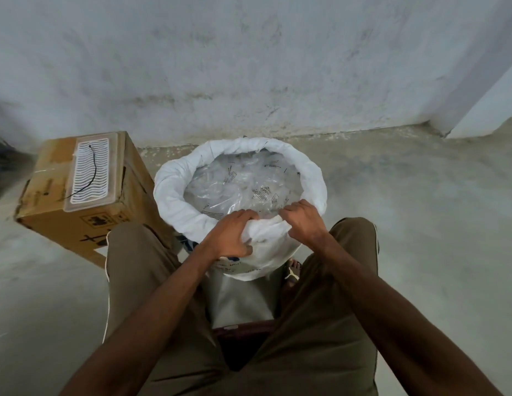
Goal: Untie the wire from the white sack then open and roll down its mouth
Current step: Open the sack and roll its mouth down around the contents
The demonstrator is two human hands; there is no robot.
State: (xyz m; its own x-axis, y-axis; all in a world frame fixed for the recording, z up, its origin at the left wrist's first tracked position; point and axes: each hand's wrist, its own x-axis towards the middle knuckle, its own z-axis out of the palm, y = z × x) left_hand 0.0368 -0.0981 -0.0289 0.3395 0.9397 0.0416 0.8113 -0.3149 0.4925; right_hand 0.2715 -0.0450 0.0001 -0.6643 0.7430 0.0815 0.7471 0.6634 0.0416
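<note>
Both forearms reach up from 6 o'clock: left hand (231,233) and right hand (303,221) each pinch the near rim of the white sack (174,195), standing on the floor (420,195) between the knees, probably to finish rolling it. Black wire (90,170) lies aside on the cardboard box (49,207) at 9 o'clock.

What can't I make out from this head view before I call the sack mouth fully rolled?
- Near rim of the white sack: covered by the left hand and right hand.
- Contents: blurred behind the clear plastic liner; its print is too small to read.
- Sack base: hidden by the trousers.
- Black wire on the cardboard box: its lower end is too thin to trace.
</note>
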